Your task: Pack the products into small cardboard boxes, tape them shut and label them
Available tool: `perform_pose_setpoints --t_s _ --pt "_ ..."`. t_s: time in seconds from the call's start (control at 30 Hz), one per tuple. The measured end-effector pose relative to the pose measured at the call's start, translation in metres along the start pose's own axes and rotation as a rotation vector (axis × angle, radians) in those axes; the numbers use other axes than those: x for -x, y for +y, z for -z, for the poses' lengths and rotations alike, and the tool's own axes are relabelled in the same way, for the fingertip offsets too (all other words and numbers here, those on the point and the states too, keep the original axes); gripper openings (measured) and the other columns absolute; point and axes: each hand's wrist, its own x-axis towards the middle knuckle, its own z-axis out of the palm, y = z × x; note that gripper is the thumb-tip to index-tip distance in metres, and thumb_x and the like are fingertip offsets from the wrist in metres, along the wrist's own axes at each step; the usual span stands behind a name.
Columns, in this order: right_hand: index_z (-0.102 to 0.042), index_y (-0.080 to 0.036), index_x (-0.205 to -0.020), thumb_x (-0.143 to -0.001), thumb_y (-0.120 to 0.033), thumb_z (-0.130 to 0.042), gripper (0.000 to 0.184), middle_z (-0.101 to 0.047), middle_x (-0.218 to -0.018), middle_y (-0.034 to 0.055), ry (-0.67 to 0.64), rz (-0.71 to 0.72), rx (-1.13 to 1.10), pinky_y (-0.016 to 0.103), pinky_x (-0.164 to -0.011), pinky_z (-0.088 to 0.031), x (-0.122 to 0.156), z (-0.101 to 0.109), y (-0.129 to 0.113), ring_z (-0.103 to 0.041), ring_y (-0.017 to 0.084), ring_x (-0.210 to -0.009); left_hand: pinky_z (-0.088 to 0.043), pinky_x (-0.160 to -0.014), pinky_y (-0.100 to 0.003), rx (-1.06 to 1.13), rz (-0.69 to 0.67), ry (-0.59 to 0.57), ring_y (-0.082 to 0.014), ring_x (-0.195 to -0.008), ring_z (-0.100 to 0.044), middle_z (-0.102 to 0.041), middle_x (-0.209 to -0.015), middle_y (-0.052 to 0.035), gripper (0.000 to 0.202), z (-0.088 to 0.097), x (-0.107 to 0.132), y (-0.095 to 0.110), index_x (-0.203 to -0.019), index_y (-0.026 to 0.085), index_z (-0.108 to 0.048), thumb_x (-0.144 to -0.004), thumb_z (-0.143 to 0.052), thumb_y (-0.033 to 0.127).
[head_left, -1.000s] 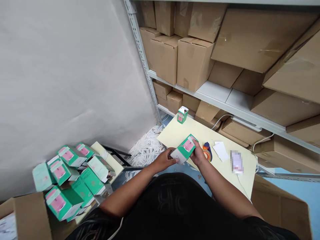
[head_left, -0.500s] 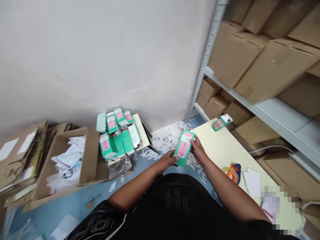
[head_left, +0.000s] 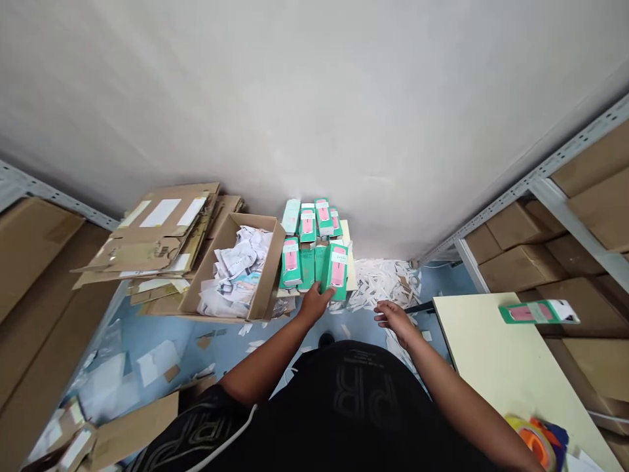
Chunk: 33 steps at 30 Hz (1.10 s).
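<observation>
My left hand (head_left: 315, 302) grips the bottom of a green box with a pink label (head_left: 337, 271), holding it upright against the front of a stack of like green boxes (head_left: 307, 237) on a small pale stand by the wall. My right hand (head_left: 393, 319) hovers to the right of it, fingers apart and holding nothing. One more green box (head_left: 536, 311) lies on its side on the yellow table (head_left: 496, 367) at the right.
An open cardboard box of crumpled white papers (head_left: 236, 272) sits left of the stack, with flattened cartons (head_left: 157, 229) behind it. White paper strips (head_left: 381, 282) litter the blue floor. Shelves of brown cartons (head_left: 521, 262) stand at the right; tape rolls (head_left: 538, 442) lie on the table.
The view swung left from the table to the stack. The green box went from both hands to my left hand alone and now stands at the stack; my right hand has let go.
</observation>
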Motion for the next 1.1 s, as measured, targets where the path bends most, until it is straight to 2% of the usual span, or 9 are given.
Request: perform_pose_setpoints --t_s 0.1,0.27,0.33,0.47,0.6,0.73,0.83,0.97,1.1 --pt "-0.072 -0.021 -0.092 -0.072 -0.034 -0.079 0.025 -0.076 -0.088 0.0047 -0.021 0.004 0.049 0.024 -0.054 -0.052 -0.004 -0.021 -0.003 -0.071 0.016 -0.066 -0.046 -0.088 -0.035 -0.110 0.049 0.053 -0.0294 -0.104 -0.066 -0.074 -0.106 -0.0125 0.040 0.014 -0.018 -0.008 -0.104 0.016 -0.070 -0.087 -0.064 0.052" --pt "-0.072 -0.021 -0.091 -0.071 -0.038 -0.079 0.027 -0.076 -0.087 0.0042 -0.046 -0.023 0.159 0.024 -0.055 -0.051 -0.012 -0.036 -0.009 -0.070 0.016 -0.066 -0.044 -0.082 -0.034 -0.176 0.117 0.055 -0.0323 -0.101 -0.067 -0.074 -0.097 -0.0167 0.041 0.010 -0.035 -0.023 -0.092 0.014 -0.071 -0.087 -0.065 0.054" --pt "-0.072 -0.021 -0.090 -0.071 -0.039 -0.079 0.027 -0.076 -0.086 0.0039 -0.065 -0.039 0.194 0.024 -0.055 -0.050 -0.017 -0.039 -0.012 -0.070 0.016 -0.065 -0.043 -0.082 -0.035 -0.204 0.158 0.075 -0.0340 -0.102 -0.068 -0.074 -0.101 -0.0191 0.042 0.007 -0.040 -0.027 -0.097 0.013 -0.071 -0.088 -0.064 0.054" --pt "-0.073 -0.020 -0.090 -0.072 -0.038 -0.078 0.026 -0.075 -0.087 0.0042 -0.143 -0.063 0.240 0.024 -0.055 -0.050 -0.029 -0.038 -0.018 -0.069 0.015 -0.066 -0.043 -0.085 -0.036 -0.249 0.208 0.134 -0.0347 -0.109 -0.067 -0.072 -0.115 -0.0211 0.051 0.006 -0.048 -0.027 -0.124 0.013 -0.061 -0.090 -0.063 0.050" --pt "-0.072 -0.020 -0.091 -0.073 -0.037 -0.077 0.025 -0.075 -0.087 0.0044 -0.230 -0.078 0.247 0.024 -0.055 -0.050 -0.044 -0.028 -0.023 -0.068 0.015 -0.067 -0.043 -0.087 -0.036 -0.303 0.227 0.180 -0.0331 -0.111 -0.066 -0.071 -0.119 -0.0207 0.046 0.006 -0.051 -0.025 -0.125 0.014 -0.058 -0.095 -0.057 0.049" --pt "-0.071 -0.020 -0.094 -0.074 -0.040 -0.075 0.028 -0.074 -0.092 0.0055 -0.307 -0.113 0.330 0.024 -0.058 -0.050 -0.063 -0.012 -0.024 -0.069 0.016 -0.070 -0.043 -0.093 -0.034 -0.293 0.256 0.268 -0.0294 -0.117 -0.064 -0.067 -0.129 -0.0188 0.045 0.002 -0.038 -0.027 -0.125 0.014 -0.058 -0.096 -0.056 0.049" --pt "-0.070 -0.021 -0.097 -0.075 -0.043 -0.072 0.032 -0.074 -0.097 0.0061 -0.350 -0.124 0.397 0.026 -0.061 -0.051 -0.078 -0.006 -0.021 -0.069 0.016 -0.073 -0.046 -0.092 -0.033 -0.271 0.242 0.310 -0.0251 -0.108 -0.067 -0.067 -0.128 -0.0158 0.042 -0.001 -0.016 -0.032 -0.123 0.014 -0.059 -0.095 -0.059 0.045" --pt "-0.069 -0.021 -0.096 -0.074 -0.046 -0.072 0.033 -0.074 -0.097 0.0070 -0.400 -0.123 0.431 0.027 -0.062 -0.051 -0.088 -0.009 -0.017 -0.069 0.017 -0.074 -0.050 -0.090 -0.033 -0.258 0.178 0.312 -0.0209 -0.095 -0.068 -0.068 -0.122 -0.0114 0.029 -0.006 0.017 -0.036 -0.113 0.016 -0.064 -0.090 -0.064 0.035" --pt "-0.069 -0.021 -0.093 -0.072 -0.046 -0.072 0.032 -0.073 -0.095 0.0068 -0.460 -0.103 0.468 0.028 -0.061 -0.050 -0.087 -0.017 -0.020 -0.069 0.018 -0.073 -0.053 -0.089 -0.034 -0.244 0.091 0.330 -0.0204 -0.093 -0.069 -0.071 -0.115 -0.0094 0.023 -0.011 0.041 -0.025 -0.105 0.017 -0.068 -0.088 -0.064 0.033"
